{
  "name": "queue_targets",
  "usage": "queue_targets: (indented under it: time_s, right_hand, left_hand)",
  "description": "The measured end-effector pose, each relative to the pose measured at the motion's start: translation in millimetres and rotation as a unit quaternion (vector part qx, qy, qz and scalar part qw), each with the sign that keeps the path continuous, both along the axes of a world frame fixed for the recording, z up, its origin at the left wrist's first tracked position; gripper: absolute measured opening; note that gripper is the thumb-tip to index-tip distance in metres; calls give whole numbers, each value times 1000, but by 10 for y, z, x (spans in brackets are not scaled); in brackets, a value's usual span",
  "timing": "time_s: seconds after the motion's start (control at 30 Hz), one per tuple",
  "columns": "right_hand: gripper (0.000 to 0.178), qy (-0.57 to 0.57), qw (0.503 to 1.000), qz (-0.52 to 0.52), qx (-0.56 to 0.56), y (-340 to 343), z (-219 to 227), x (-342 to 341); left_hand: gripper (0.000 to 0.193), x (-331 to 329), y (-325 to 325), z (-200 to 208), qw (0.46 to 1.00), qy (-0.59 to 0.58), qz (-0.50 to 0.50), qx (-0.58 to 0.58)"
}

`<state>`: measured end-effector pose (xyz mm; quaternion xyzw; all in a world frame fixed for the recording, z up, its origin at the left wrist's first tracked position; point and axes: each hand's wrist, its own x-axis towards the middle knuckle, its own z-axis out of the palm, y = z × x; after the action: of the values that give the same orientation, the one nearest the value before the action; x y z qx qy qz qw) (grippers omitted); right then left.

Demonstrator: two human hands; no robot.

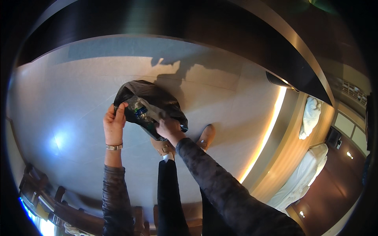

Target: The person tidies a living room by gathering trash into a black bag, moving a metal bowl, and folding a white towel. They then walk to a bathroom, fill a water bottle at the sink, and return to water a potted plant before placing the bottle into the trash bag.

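Note:
A black plastic bag hangs or rests above the floor in front of my feet, its mouth spread toward me. Inside it some crumpled, shiny wrappers show, with bits of blue and green. Thumb and fingers of my left hand pinch the bag's left rim; that wrist wears a metal band. At the bag's near right rim is my right hand, closed on the plastic, its fingertips partly hidden by the folds.
My tan shoes stand on the grey tiled floor. A long dark panel curves across the far side. On the right, a light strip runs below a wooden ledge bearing white cloth. Dark wooden furniture sits at lower left.

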<state>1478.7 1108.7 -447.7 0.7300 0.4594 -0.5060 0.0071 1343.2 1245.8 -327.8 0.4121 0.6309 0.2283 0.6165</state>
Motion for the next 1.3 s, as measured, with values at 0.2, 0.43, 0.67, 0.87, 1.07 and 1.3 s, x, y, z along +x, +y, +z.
queue_targets:
  time_s: [0.2, 0.43, 0.67, 0.87, 1.07, 1.3]
  right_hand:
    - [33, -14, 991, 120, 53, -483, 614, 543]
    - [19, 104, 983, 46, 143, -950, 1676, 848]
    - [14, 104, 979, -147, 97, -1853, 2358, 1323]
    - [21, -4, 947, -315, 71, -3399, 2870, 2100]
    - [22, -63, 872, -484, 27, -4723, 3286, 3141]
    - [27, -6, 844, -531, 79, -5737, 3350, 4837]
  left_hand:
    - [15, -88, -59, -84, 997, 58, -42, 27]
    - [38, -243, -399, -368, 948, 202, -241, 45]
    - [63, -396, -576, -706, 939, 218, -260, 62]
    - [62, 39, -577, -271, 846, 405, -345, 35]
    - [43, 1140, -1241, 379, 768, 421, -480, 39]
    - [37, 2920, -2831, 1288, 709, 364, -604, 4]
